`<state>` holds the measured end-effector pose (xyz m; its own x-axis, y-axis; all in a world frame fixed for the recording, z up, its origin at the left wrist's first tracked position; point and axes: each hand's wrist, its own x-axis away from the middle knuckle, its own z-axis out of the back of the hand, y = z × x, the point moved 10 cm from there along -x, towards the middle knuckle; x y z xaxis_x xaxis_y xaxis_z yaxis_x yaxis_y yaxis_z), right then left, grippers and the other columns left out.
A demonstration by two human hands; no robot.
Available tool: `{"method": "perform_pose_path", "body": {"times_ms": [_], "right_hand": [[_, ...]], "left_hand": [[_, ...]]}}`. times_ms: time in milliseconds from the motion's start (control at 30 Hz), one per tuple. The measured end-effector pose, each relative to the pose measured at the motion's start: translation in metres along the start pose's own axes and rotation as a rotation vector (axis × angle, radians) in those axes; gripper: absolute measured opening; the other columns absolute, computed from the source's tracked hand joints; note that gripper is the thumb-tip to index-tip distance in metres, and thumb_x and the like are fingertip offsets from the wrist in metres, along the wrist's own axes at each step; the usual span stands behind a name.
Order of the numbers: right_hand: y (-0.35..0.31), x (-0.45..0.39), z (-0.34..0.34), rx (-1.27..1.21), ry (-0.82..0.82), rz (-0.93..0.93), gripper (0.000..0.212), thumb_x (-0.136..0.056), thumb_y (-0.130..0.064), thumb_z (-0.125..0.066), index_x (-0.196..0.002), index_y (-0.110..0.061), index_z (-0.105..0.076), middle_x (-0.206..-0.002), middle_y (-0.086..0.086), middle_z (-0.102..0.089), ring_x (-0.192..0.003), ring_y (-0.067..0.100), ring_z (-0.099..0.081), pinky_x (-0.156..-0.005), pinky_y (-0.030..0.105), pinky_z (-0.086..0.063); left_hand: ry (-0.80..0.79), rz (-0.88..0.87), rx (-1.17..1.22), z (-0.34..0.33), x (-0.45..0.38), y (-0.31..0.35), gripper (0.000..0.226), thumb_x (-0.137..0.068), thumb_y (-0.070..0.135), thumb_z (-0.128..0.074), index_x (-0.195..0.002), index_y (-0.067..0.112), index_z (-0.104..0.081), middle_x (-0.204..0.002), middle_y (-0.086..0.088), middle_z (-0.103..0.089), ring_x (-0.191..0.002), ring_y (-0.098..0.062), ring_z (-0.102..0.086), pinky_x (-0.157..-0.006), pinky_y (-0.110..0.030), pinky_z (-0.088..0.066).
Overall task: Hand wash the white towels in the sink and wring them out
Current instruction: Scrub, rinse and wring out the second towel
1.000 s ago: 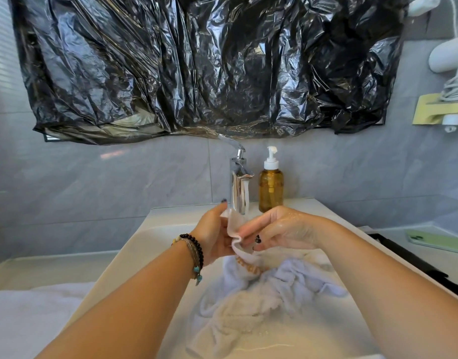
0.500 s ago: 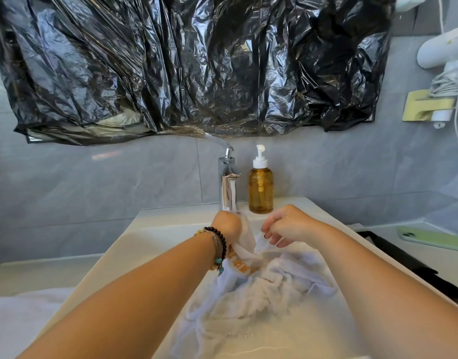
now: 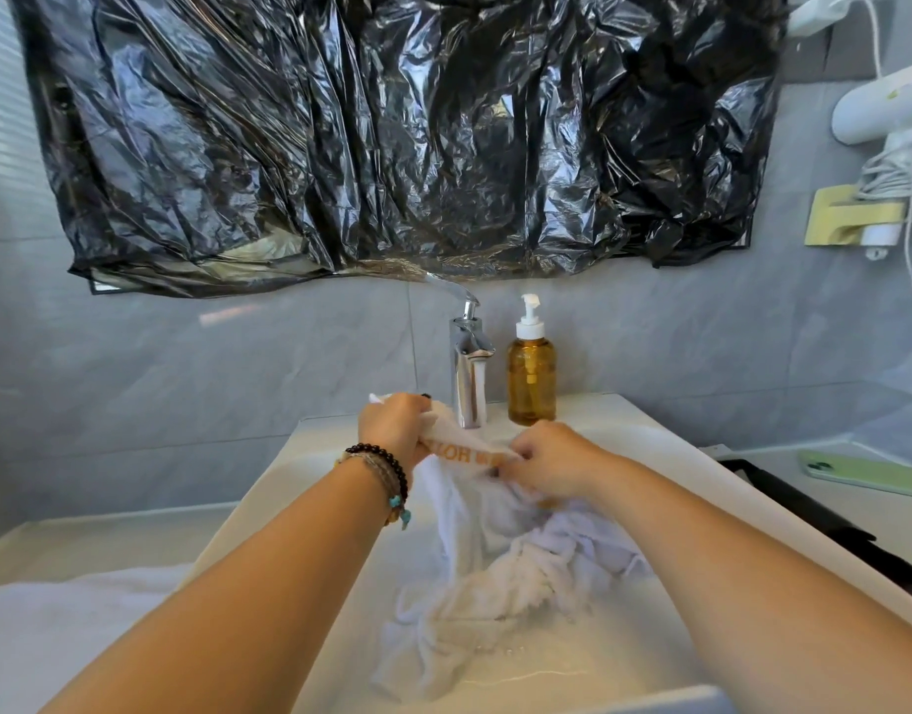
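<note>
Fluffy wet terry cloth towel (image 3: 500,574), its flat woven band pinched in the fingers (image 3: 515,456). Beyond them, a mirror-polished metal faucet (image 3: 468,373), amber translucent plastic bottle (image 3: 531,383); crinkled glossy black plastic sheet (image 3: 392,136) above; smooth glossy sink (image 3: 649,445).

One head-worn wide-angle view looks forward and down from close above the sink (image 3: 665,456), facing the tiled wall. The tap (image 3: 469,373) stands at frame centre, black plastic (image 3: 392,136) fills the upper half, and both forearms reach in from the lower edge.
</note>
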<state>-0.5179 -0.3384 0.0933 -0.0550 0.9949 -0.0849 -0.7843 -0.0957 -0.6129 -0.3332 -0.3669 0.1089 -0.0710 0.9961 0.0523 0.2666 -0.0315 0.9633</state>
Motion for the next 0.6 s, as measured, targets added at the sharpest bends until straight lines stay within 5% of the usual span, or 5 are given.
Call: {"method": "perform_pose_path", "body": {"times_ms": [100, 200, 367, 467, 600], "right_hand": [[-0.016, 0.013, 0.052, -0.084, 0.308, 0.039, 0.034, -0.079, -0.035, -0.077, -0.053, -0.019, -0.061, -0.05, -0.007, -0.052, -0.05, 0.01, -0.048, -0.047, 0.021, -0.039], [-0.035, 0.028, 0.064, -0.259, 0.347, 0.03, 0.032, -0.076, -0.028, -0.08, -0.055, -0.015, -0.059, -0.05, -0.003, -0.05, -0.046, 0.01, -0.045, -0.043, 0.017, -0.035], [-0.047, 0.032, 0.038, -0.651, 0.217, -0.135, 0.016, -0.066, -0.015, -0.076, -0.065, -0.012, -0.061, -0.064, 0.008, -0.054, -0.058, 0.02, -0.052, -0.058, 0.028, -0.041], [-0.066, 0.033, 0.03, -0.76, 0.154, -0.122, 0.003, -0.076, -0.008, -0.069, -0.075, -0.008, -0.066, -0.074, 0.012, -0.063, -0.068, 0.024, -0.062, -0.065, 0.03, -0.05], [-0.081, 0.041, 0.037, -0.818, -0.012, 0.066, 0.009, -0.084, 0.004, -0.059, -0.079, -0.001, -0.066, -0.081, 0.017, -0.061, -0.072, 0.024, -0.06, -0.069, 0.031, -0.049]], "left_hand": [[0.023, -0.103, -0.15, 0.024, 0.005, 0.023, 0.015, -0.091, -0.002, -0.055, -0.078, 0.005, -0.057, -0.081, -0.013, -0.061, -0.07, -0.02, -0.063, -0.056, -0.028, -0.058], [-0.029, -0.241, -0.379, 0.031, 0.018, 0.041, 0.005, -0.083, 0.013, -0.065, -0.086, 0.009, -0.065, -0.092, -0.012, -0.068, -0.084, -0.024, -0.066, -0.067, -0.03, -0.054], [-0.657, -0.288, -0.605, -0.016, 0.061, 0.005, 0.065, -0.069, 0.012, -0.087, -0.125, 0.02, -0.056, -0.116, 0.009, -0.064, -0.101, 0.005, -0.061, -0.075, -0.009, -0.046], [-0.662, -0.366, -0.7, -0.037, 0.063, -0.01, 0.1, -0.062, 0.022, -0.095, -0.143, 0.027, -0.035, -0.139, 0.011, -0.048, -0.119, 0.004, -0.053, -0.091, -0.013, -0.049], [-0.414, -0.374, -0.422, -0.039, 0.049, 0.005, 0.043, -0.067, 0.003, -0.078, -0.108, 0.0, -0.063, -0.095, -0.009, -0.066, -0.092, -0.022, -0.063, -0.082, -0.037, -0.055]]}}
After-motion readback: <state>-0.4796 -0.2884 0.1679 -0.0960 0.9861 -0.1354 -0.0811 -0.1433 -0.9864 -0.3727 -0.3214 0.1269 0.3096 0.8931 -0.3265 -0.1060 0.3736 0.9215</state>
